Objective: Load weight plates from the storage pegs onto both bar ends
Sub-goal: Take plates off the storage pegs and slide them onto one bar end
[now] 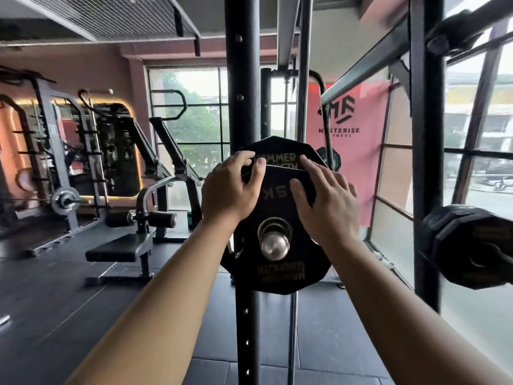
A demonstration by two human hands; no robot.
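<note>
Both forearms stretch out to the rack, and the left hand [230,187] has its fingers hooked over the top edge of the front plate [280,276], thumb pinching, likely to peel it off the bigger Hammer Strength plate [277,147] behind. Right hand [327,195] lies flat and spread on the face, steadying, gripping nothing. Plate's not off yet: it hangs on the storage peg [274,244] of the black upright [241,93]

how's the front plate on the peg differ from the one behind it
The front plate is smaller; the rear plate shows above it. The front plate's lettering sits upside down at the bottom; the rear plate's reads upright at the top. Both are black, gold-lettered.
</note>
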